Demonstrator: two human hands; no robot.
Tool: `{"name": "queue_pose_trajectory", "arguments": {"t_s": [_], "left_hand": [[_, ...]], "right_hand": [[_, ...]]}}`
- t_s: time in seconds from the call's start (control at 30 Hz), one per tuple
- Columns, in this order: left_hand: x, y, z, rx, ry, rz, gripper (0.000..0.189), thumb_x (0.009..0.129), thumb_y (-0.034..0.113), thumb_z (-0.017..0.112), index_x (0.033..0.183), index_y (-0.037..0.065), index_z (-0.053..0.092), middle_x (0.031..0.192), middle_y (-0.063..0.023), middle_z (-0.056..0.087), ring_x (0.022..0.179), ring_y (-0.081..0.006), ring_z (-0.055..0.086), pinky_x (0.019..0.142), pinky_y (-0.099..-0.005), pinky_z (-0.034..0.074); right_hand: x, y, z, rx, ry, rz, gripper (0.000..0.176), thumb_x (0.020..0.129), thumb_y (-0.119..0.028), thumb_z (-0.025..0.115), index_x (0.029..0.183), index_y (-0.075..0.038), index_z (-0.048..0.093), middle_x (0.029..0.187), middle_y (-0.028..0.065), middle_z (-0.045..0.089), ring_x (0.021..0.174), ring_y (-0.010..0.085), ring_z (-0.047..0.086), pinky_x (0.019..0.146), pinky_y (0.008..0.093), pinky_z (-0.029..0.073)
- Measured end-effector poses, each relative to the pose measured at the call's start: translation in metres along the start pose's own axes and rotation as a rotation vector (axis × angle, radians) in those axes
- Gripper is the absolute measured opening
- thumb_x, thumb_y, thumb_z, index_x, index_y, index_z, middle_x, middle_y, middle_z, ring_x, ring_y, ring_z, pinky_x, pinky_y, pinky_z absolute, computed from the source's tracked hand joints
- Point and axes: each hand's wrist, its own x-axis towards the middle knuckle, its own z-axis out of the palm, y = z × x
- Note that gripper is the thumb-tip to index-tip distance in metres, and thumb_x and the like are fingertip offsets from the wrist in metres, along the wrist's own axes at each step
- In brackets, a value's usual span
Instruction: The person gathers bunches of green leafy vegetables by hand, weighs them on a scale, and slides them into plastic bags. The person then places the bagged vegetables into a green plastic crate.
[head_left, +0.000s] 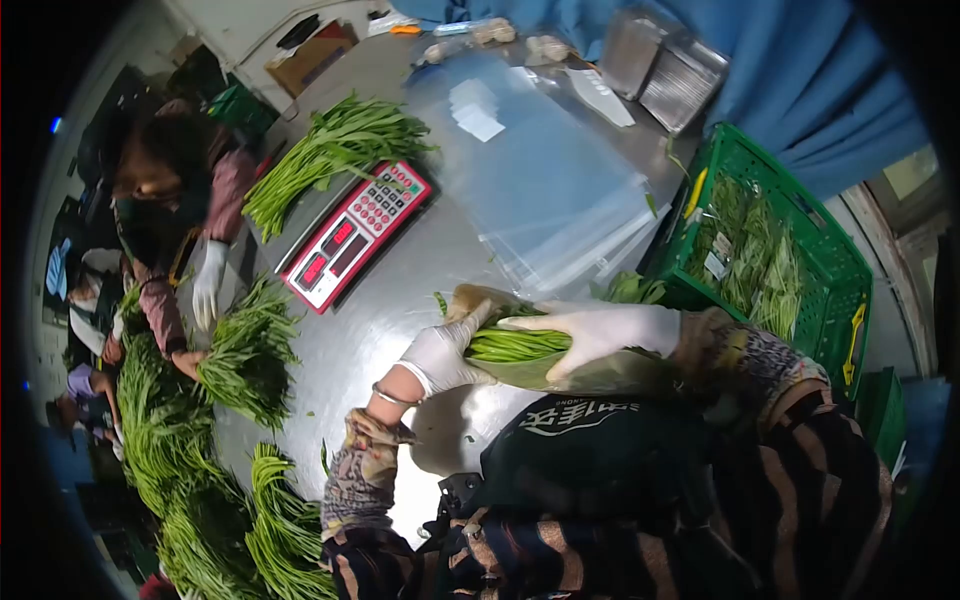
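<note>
Bundled green stems (515, 345) lie crosswise between the wearer's two gloved hands, just in front of the dark apron (600, 465) and above the near edge of the metal table (405, 270). Translucent plastic film (625, 372) shows along the near side of the bundle. The left hand (440, 355), with a bangle (393, 396) at its wrist, grasps the left end of the stems. The right hand (610, 328) grips the bundle from above, its digits parted across the stems; the undersides of both grips are hidden. Leaves (635, 288) project beyond the right hand; whether they belong to the bundle cannot be told.

Beyond the left hand stands a red-edged scale (355, 235) with lit red digits, a loose bunch of greens (335, 150) at its far side. To the right of the scale, flat clear bags (545, 170) are stacked on the table. At the right, a green crate (815, 235) contains bagged greens (745, 250). At the left, a co-worker's gloved hand (208, 285) is near a long heap of greens (165, 420).
</note>
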Motion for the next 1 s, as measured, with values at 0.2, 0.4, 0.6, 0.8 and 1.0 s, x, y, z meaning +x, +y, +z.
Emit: {"name": "queue_pose_trajectory", "arguments": {"t_s": [0.2, 0.4, 0.6, 0.8, 1.0], "left_hand": [[-0.001, -0.008, 0.008, 0.094, -0.169, 0.111, 0.101, 0.068, 0.036, 0.077, 0.138, -0.008, 0.019, 0.140, -0.0288, 0.026, 0.130, -0.0374, 0.030, 0.108, -0.0342, 0.028], [0.009, 0.007, -0.004, 0.067, -0.199, 0.145, 0.099, 0.071, 0.035, 0.076, 0.140, -0.004, 0.016, 0.138, -0.0242, 0.035, 0.128, -0.0344, 0.037, 0.106, -0.0333, 0.031], [0.048, 0.012, -0.044, -0.440, -0.056, 0.092, 0.079, 0.077, 0.026, 0.072, 0.138, 0.000, 0.030, 0.130, -0.0166, 0.049, 0.119, -0.0251, 0.048, 0.100, -0.0310, 0.038], [0.142, -0.014, -0.040, -0.678, 0.209, 0.045, 0.056, 0.081, 0.017, 0.068, 0.130, 0.003, 0.046, 0.115, -0.0098, 0.060, 0.106, -0.0150, 0.055, 0.091, -0.0272, 0.043], [0.210, -0.021, -0.001, -0.525, 0.180, -0.019, 0.043, 0.079, 0.010, 0.070, 0.120, 0.005, 0.057, 0.090, 0.0003, 0.061, 0.082, -0.0076, 0.054, 0.076, -0.0223, 0.045]], "right_hand": [[0.003, 0.008, 0.002, -0.188, 0.011, -0.064, 0.086, 0.061, -0.034, 0.071, 0.137, -0.016, 0.036, 0.105, 0.0191, 0.059, 0.097, 0.0309, 0.055, 0.082, 0.0366, 0.045], [-0.020, 0.005, 0.005, -0.141, 0.090, -0.107, 0.087, 0.067, -0.023, 0.072, 0.142, -0.017, 0.028, 0.114, 0.0188, 0.056, 0.106, 0.0290, 0.054, 0.089, 0.0369, 0.042], [-0.042, 0.026, 0.001, 0.110, 0.032, 0.025, 0.084, 0.072, -0.027, 0.071, 0.143, -0.030, 0.026, 0.137, 0.0268, 0.033, 0.125, 0.0400, 0.036, 0.105, 0.0396, 0.029], [-0.028, 0.017, -0.012, 0.039, -0.121, 0.088, 0.084, 0.070, -0.030, 0.071, 0.142, -0.033, 0.027, 0.138, 0.0251, 0.035, 0.125, 0.0382, 0.038, 0.104, 0.0386, 0.030], [-0.066, 0.029, -0.016, 0.230, -0.056, 0.071, 0.083, 0.073, -0.024, 0.071, 0.143, -0.017, 0.028, 0.131, 0.0145, 0.048, 0.119, 0.0235, 0.046, 0.102, 0.0334, 0.033]]}}
